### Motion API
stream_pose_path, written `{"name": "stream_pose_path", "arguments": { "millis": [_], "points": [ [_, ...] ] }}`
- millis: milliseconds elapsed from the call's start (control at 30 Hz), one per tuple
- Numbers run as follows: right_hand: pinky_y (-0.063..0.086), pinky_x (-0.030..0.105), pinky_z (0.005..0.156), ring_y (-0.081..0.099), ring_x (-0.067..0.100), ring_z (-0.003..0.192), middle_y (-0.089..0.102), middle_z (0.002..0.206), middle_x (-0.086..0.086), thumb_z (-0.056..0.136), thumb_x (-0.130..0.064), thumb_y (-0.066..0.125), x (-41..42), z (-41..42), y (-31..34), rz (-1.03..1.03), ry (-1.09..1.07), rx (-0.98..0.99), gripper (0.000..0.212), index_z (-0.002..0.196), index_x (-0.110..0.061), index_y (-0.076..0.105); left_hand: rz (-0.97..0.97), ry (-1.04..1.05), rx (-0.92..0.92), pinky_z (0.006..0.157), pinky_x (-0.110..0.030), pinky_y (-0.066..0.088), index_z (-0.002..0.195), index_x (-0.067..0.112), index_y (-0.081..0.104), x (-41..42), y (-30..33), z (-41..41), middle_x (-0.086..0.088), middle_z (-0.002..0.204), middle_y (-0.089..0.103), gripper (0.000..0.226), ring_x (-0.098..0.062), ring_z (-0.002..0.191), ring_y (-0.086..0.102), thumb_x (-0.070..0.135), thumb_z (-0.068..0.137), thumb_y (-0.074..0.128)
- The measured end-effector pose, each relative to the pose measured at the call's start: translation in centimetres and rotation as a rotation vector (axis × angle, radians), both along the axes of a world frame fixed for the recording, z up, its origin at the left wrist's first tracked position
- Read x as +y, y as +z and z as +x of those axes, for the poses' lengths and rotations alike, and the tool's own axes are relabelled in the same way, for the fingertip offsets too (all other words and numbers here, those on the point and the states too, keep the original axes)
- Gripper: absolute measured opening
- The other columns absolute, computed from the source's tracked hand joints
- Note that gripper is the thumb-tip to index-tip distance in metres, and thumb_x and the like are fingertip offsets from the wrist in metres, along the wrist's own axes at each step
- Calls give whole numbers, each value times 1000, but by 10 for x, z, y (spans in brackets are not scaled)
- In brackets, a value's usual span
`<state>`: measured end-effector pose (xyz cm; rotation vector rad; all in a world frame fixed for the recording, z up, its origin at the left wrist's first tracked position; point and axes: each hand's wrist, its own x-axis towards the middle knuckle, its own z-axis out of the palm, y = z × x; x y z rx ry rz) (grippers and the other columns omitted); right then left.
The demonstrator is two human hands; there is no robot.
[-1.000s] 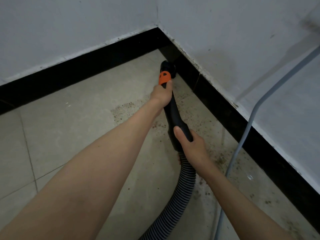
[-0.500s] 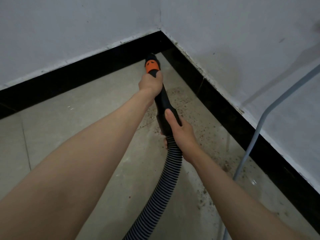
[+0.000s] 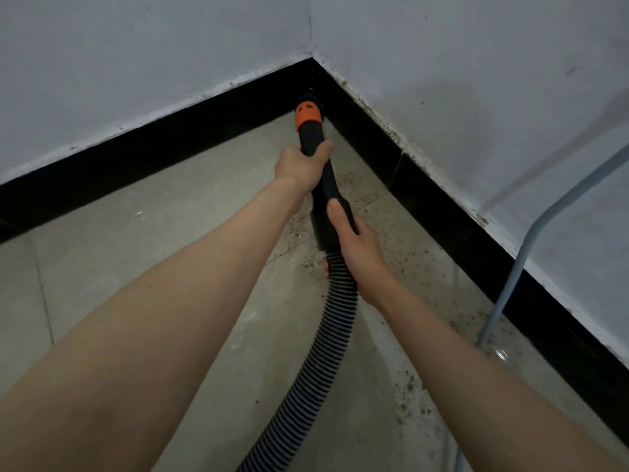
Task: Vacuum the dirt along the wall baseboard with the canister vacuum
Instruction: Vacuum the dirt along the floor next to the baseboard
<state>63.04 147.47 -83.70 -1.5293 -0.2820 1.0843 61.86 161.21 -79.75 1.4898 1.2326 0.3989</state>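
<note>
A black vacuum nozzle (image 3: 311,137) with an orange collar points into the room corner, its tip against the black baseboard (image 3: 429,199). My left hand (image 3: 301,166) grips the nozzle just below the collar. My right hand (image 3: 354,240) holds the wider black cuff where the ribbed grey-black hose (image 3: 326,352) begins. The hose runs down and out of the bottom of the view. Brown dirt specks (image 3: 405,390) lie scattered on the tiled floor along the right-hand baseboard. The canister itself is out of sight.
A bent pale-blue metal tube (image 3: 510,284), like a furniture leg, stands on the floor close to the right wall. White walls (image 3: 170,46) meet in the corner ahead. Pale floor tiles (image 3: 119,267) spread to the left.
The nozzle has moved forward into the corner, after swinging left from the right baseboard. Both hands kept their grip and travelled with it.
</note>
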Motion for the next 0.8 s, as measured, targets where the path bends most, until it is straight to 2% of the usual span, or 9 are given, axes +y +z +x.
{"name": "stream_pose_path", "arguments": {
  "millis": [133, 233, 300, 367, 467, 633, 733, 800],
  "points": [
    [52, 29, 60, 65, 14, 69, 68, 92, 3, 83, -63, 60, -34, -13, -2, -99, -37, -78, 50, 111, -21, 64, -66, -59, -29, 83, -34, 52, 109, 4, 60, -27, -11, -17, -12, 105, 65, 45, -26, 97, 63, 44, 88, 61],
    [54, 32, 64, 65, 16, 74, 69, 90, 2, 71, -68, 60, -66, -22, -1, -130, -50, -114, 54, 103, -25, 65, -122, -104, -73, 80, -31, 52, 110, 6, 61, -56, -20, -30, -7, 101, 66, 45, -22, 94, 64, 45, 89, 60],
    [52, 28, 53, 64, 16, 60, 67, 79, 4, 65, -70, 59, -81, -27, 2, -135, -76, -94, 58, 100, -23, 64, -115, -169, -83, 75, -30, 51, 100, 9, 60, -71, -22, -33, -4, 91, 64, 37, -19, 85, 63, 45, 91, 56],
    [48, 25, 44, 59, 16, 49, 64, 69, 5, 71, -66, 60, -91, -32, 6, -140, -116, -65, 54, 98, -19, 63, -83, -212, -80, 66, -27, 48, 93, 10, 57, -84, -19, -31, -2, 81, 60, 36, -16, 74, 60, 45, 95, 50],
    [47, 25, 42, 57, 16, 46, 63, 61, 1, 82, -59, 60, -101, -35, 13, -157, -159, -90, 40, 94, -21, 63, -82, -216, -91, 53, -21, 41, 100, 9, 54, -96, -13, -26, 1, 78, 55, 39, -10, 68, 54, 47, 97, 43],
    [46, 24, 39, 57, 15, 43, 62, 65, 7, 88, -59, 53, -123, -49, 20, -196, -284, -176, 37, 91, -23, 61, -186, -268, -145, 65, -26, 46, 111, 5, 52, -112, -3, -21, -4, 89, 57, 46, -22, 86, 59, 47, 98, 40],
    [46, 27, 40, 57, 19, 43, 62, 71, 13, 89, -59, 49, -139, -62, 24, -153, -369, -71, 44, 98, -18, 63, -226, -357, -170, 75, -32, 46, 103, 8, 51, -132, -1, -18, -7, 91, 57, 36, -24, 91, 58, 42, 99, 41],
    [46, 28, 40, 56, 21, 44, 62, 71, 15, 80, -67, 48, -146, -70, 26, -123, -375, -5, 59, 100, -14, 64, -229, -371, -173, 70, -28, 45, 113, 5, 49, -143, -2, -18, -9, 97, 57, 38, -23, 93, 57, 40, 99, 42]
  ]
}}
